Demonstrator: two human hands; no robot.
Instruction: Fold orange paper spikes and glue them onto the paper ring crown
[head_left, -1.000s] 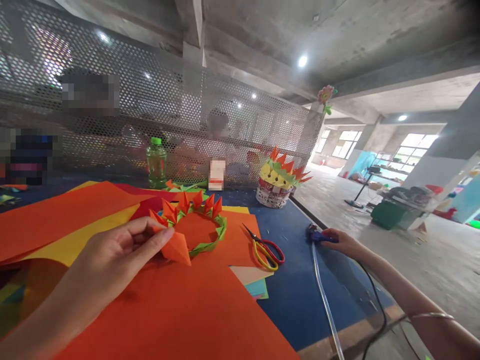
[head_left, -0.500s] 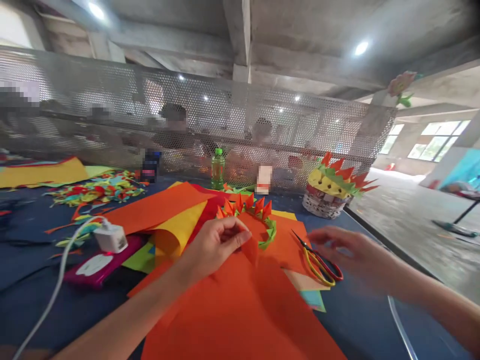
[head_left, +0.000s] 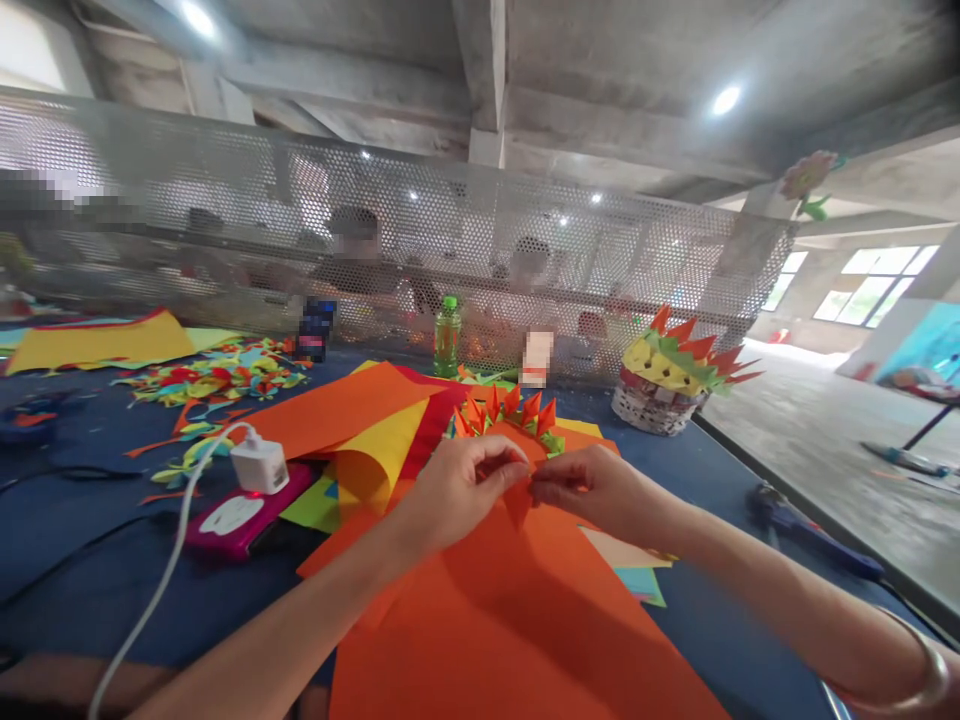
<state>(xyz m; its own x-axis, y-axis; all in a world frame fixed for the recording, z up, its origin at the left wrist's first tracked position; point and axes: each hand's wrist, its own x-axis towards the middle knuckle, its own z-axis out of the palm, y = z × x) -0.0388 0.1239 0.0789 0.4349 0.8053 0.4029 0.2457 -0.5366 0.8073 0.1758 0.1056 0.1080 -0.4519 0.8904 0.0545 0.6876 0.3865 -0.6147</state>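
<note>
My left hand pinches a small folded piece of orange paper, thumb against fingers. From the right, my right hand meets it, thumb and fingertips closed at the paper's edge. Under both hands spreads a large orange paper sheet. Just behind them lies a paper ring with orange points on a green band, its near part hidden by my hands. The scissors are mostly covered by my right forearm.
At left are a purple power bank with a white charger, and colourful paper scraps. Behind stand a green bottle and a woven basket with pointed paper trim. A dark-blue handled tool lies right. A perforated metal screen closes the back.
My right hand has moved left from beside the scissors to the small orange paper, its fingers closing there. My left hand keeps its pinch. The view has shifted slightly.
</note>
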